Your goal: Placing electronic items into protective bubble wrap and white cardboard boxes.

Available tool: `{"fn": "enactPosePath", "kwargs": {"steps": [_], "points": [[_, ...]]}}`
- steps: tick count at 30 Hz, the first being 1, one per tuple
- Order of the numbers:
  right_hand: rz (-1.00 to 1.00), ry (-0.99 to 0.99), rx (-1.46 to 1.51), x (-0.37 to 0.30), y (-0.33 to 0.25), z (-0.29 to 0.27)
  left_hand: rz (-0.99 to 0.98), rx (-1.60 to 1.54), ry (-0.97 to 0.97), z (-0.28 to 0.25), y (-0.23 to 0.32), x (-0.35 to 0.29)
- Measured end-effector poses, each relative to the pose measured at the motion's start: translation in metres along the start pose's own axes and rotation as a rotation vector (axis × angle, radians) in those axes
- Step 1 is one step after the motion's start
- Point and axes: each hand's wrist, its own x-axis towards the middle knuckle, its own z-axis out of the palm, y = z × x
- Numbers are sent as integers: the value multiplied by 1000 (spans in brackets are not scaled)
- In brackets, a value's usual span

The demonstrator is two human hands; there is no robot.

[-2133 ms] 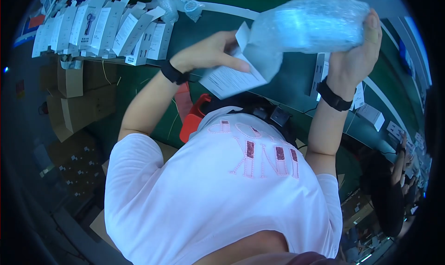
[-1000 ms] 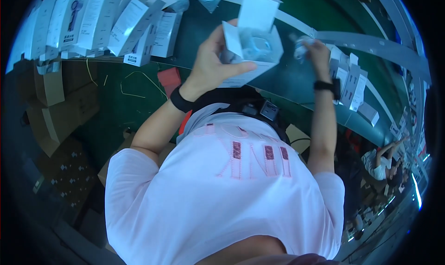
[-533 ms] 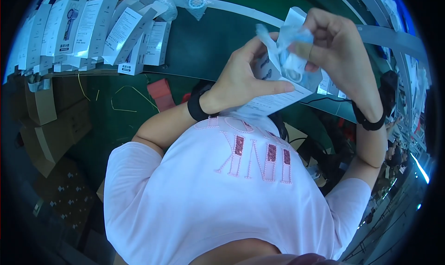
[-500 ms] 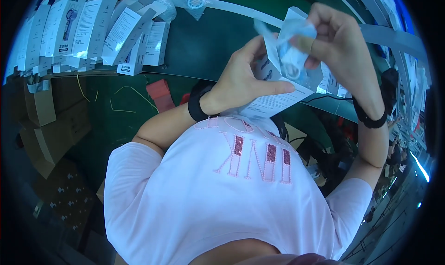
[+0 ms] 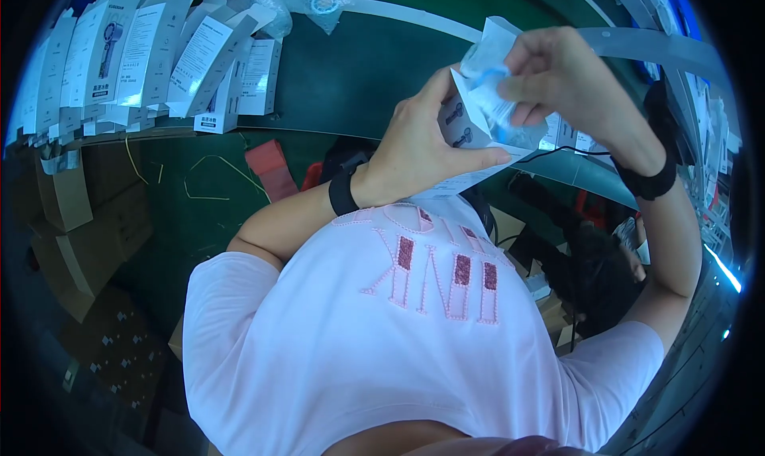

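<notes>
A white printed cardboard box [image 5: 464, 129] is tilted in front of my chest, its open end facing away and up. My left hand [image 5: 422, 141] is wrapped round its side, with the thumb lying along the near face. At the open end, my right hand [image 5: 546, 77] pinches a clear plastic bag [image 5: 488, 85] with something blue and white inside. The bag is partly inside the box and blurred by motion, so its contents cannot be made out. An upright box flap [image 5: 498, 32] stands behind it.
Several similar white boxes [image 5: 147, 53] stand with open flaps at the far left of the green table [image 5: 351, 73]. Bubble-wrapped items [image 5: 319, 4] lie beside them. Brown cartons [image 5: 72, 249] are on the left floor. A person in dark clothes [image 5: 594, 273] is low on the right.
My right hand has shifted slightly right and turned, with the plastic bag now nearer the box's left flap. My left hand keeps its hold. More of the dark-clothed person shows.
</notes>
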Motion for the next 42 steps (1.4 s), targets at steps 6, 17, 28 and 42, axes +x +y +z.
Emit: {"fn": "enactPosePath", "kwargs": {"steps": [6, 17, 28, 42], "points": [[158, -253, -289, -15, -1, 13, -36, 50, -57, 6, 2, -6], [-356, 1, -284, -21, 12, -46, -23, -228, 13, -6, -1, 8], [-192, 49, 877, -44, 136, 43, -123, -217, -349, 4, -5, 18], [-371, 417, 448, -114, 182, 4, -311, -139, -557, 86, -27, 56]]}}
